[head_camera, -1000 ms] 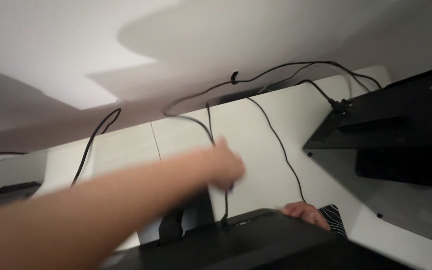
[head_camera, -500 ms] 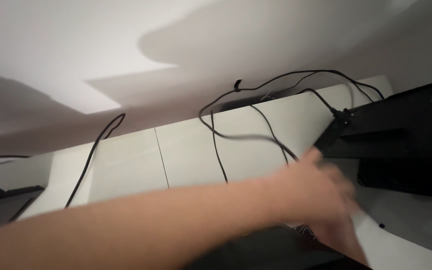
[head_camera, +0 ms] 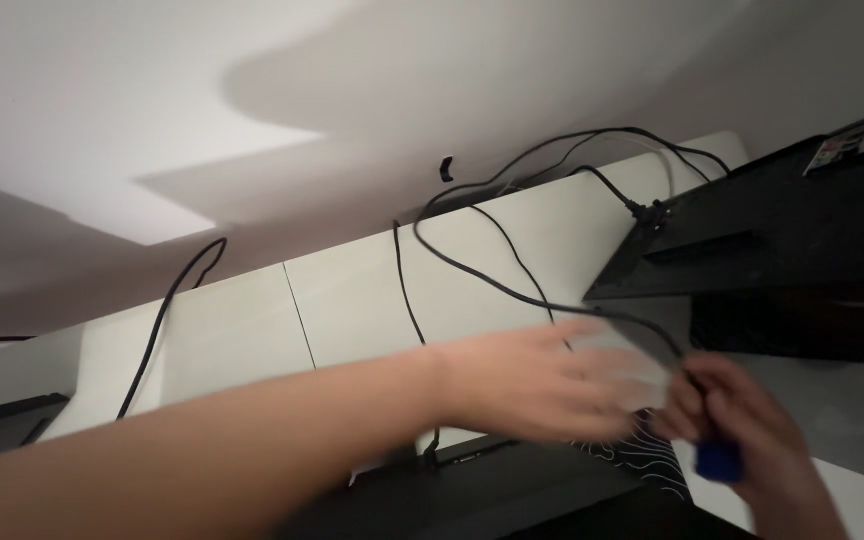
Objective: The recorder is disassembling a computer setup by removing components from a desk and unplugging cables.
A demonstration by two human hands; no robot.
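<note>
Sorting cables: right hand [head_camera: 742, 430] pinches a blue plug [head_camera: 719, 460] on the black cable [head_camera: 512, 290]; left hand [head_camera: 542, 385] reaches in open, blurry. Next needs the socket lined up.

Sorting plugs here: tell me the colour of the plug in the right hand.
Blue plug, head view.

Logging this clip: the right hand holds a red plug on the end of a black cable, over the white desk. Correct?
Not quite. In the head view the plug in the right hand is blue, not red. It does end a black cable over the white desk.
</note>
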